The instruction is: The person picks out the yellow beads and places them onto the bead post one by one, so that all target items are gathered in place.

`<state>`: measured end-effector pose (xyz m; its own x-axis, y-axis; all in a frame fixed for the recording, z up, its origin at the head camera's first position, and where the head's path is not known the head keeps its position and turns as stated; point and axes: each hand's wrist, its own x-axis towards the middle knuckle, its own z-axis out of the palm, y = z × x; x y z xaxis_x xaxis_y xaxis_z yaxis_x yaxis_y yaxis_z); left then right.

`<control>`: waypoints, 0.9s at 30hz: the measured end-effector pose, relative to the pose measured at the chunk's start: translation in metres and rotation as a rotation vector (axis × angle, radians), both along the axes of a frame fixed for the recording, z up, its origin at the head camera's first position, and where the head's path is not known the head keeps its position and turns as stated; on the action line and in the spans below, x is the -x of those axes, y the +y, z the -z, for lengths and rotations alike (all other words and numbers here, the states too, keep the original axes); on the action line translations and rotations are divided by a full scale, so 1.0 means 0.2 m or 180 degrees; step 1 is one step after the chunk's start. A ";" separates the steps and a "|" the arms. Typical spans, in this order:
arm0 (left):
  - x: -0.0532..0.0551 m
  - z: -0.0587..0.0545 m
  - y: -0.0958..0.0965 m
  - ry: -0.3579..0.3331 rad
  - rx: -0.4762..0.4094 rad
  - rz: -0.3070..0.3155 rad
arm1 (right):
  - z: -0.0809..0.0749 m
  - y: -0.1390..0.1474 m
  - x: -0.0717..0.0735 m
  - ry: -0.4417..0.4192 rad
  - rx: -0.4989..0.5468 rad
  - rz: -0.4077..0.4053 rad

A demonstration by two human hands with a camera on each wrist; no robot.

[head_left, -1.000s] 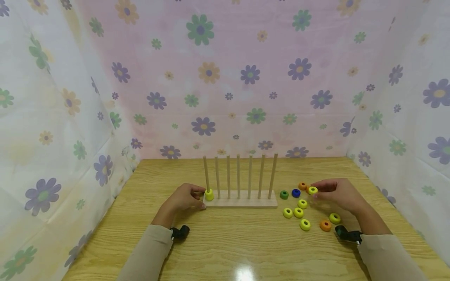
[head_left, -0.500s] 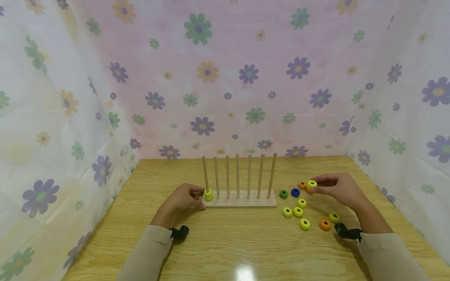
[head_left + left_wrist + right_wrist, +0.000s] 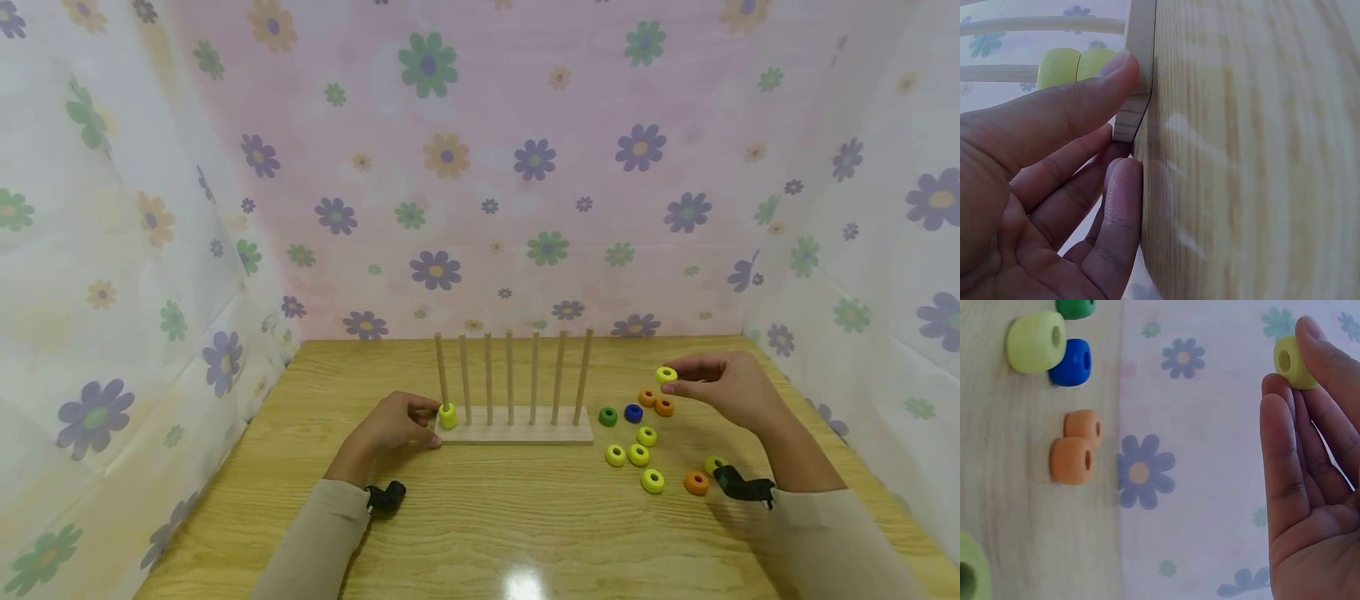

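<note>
My right hand (image 3: 729,393) pinches a yellow bead (image 3: 666,376) between thumb and fingers, raised above the table; the right wrist view shows the hole of this held bead (image 3: 1294,362). My left hand (image 3: 395,421) grips the left end of a wooden peg rack (image 3: 517,433), its thumb on the front side of the base (image 3: 1129,127). Several upright pegs stand in a row on the rack. Two yellow beads (image 3: 1060,67) sit stacked at the foot of the leftmost peg. Below the right hand lie two orange beads (image 3: 663,407).
Right of the rack lie a green bead (image 3: 608,416), a blue bead (image 3: 633,413) and several yellow beads (image 3: 638,455). Another orange bead (image 3: 697,482) is nearer the right wrist. Flowered cloth (image 3: 525,192) encloses the wooden table (image 3: 465,525) at the back and sides.
My right hand has lifted the yellow bead up off the orange bead it was over, leaving two orange beads on the table. The left hand stays at the rack's end.
</note>
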<state>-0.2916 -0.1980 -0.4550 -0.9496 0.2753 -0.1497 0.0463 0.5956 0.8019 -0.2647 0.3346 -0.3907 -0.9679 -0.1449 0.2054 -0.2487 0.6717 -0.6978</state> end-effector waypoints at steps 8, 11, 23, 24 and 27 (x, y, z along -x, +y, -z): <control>0.00 0.01 -0.01 0.0003 -0.0004 -0.0036 | -0.09 -0.04 0.01 0.0154 0.0095 -0.0087; 0.01 0.01 0.00 0.0019 0.0028 -0.0036 | -0.12 -0.06 0.01 0.0192 0.0017 -0.0068; 0.02 0.01 0.01 -0.0007 0.0091 -0.0040 | -0.23 -0.14 0.01 0.0379 -0.0064 -0.0147; 0.02 0.01 0.01 -0.0016 0.0094 -0.0057 | -0.24 -0.15 0.02 0.0384 -0.0067 -0.0166; 0.01 0.01 0.01 -0.0025 0.0081 -0.0084 | -0.25 -0.17 0.03 0.0394 -0.0050 -0.0207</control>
<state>-0.2940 -0.1970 -0.4568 -0.9553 0.2463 -0.1638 0.0241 0.6168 0.7867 -0.2704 0.2998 -0.3399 -0.9238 -0.2106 0.3198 -0.3755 0.6621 -0.6486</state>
